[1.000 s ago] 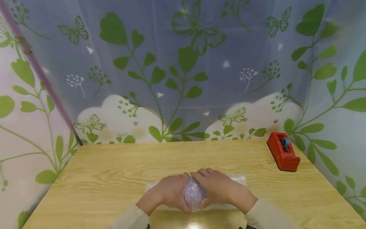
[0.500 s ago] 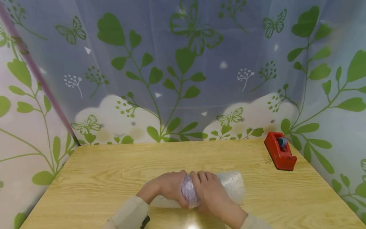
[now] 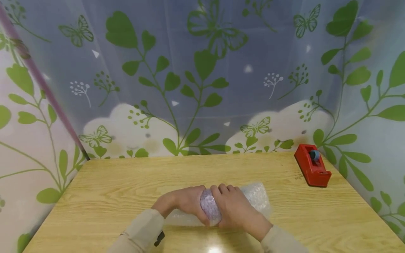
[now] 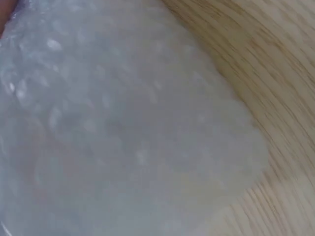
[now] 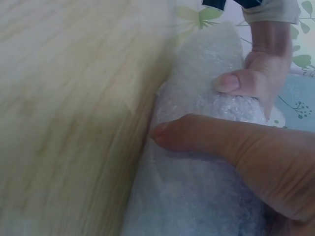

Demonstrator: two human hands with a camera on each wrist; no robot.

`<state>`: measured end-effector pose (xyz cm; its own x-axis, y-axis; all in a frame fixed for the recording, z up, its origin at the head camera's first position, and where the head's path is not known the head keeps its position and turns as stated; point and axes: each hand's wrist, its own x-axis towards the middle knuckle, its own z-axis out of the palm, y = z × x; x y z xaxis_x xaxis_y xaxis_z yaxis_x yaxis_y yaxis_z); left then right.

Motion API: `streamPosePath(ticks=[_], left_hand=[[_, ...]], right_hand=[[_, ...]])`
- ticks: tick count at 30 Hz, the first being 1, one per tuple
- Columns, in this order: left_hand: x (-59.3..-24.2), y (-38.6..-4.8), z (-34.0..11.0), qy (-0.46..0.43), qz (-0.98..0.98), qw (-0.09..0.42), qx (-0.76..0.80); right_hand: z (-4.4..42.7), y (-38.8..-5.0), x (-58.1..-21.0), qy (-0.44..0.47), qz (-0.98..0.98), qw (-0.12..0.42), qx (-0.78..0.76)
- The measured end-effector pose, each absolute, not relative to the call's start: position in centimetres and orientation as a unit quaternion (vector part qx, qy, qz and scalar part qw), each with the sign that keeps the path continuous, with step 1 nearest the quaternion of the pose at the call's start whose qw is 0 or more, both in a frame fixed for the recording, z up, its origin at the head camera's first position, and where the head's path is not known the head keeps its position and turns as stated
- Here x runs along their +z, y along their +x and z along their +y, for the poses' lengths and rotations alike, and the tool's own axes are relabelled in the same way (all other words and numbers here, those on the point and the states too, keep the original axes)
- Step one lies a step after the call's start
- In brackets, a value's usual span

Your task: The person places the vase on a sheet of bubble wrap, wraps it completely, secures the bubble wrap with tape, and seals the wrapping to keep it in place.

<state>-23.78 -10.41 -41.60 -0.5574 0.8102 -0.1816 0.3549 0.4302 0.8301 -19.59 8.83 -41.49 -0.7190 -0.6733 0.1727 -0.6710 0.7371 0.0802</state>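
Note:
A bundle in bubble wrap (image 3: 257,198) lies lengthwise across the table near its front, with a purplish tint at its middle. My left hand (image 3: 188,202) grips it left of the middle, thumb on the near side and fingers over the top. Just to the right, my right hand (image 3: 234,209) holds it the same way. In the right wrist view the right thumb (image 5: 197,135) presses on the clear wrap, and the left thumb (image 5: 231,82) shows beyond it. The left wrist view is filled by the loose end of the bubble wrap (image 4: 138,118). What lies inside cannot be made out.
A red tape dispenser (image 3: 312,165) with a small roll of tape stands at the back right of the wood-grain table (image 3: 126,179). Behind the table hangs a curtain (image 3: 177,88) printed with leaves and butterflies. A pinkish pole (image 3: 47,80) slants down at the left.
My right hand has turned and shifted its hold along the bundle, uncovering more wrap at the right. The bundle's right end has swung slightly away from me. The left hand stays on it.

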Motion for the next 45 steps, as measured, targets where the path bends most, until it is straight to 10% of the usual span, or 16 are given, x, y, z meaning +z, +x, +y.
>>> streamPosePath(ticks=[5,21,45], left_hand=[[-41.8,-23.5,-10.8,0.342,0.819,0.261,0.381],[-42.5,-19.3,-9.4,0.323,0.927,-0.185,-0.047],[-43.2,-16.3,-8.1,0.267,0.939,-0.206,-0.067]], right_hand=[[8.7,-20.0,-41.0,0.371,-0.924,0.096,-0.017],[8.3,-20.7,-40.4,0.360,-0.932,0.019,0.032],[8.5,-23.4,-38.5,0.361,-0.868,-0.305,0.154]])
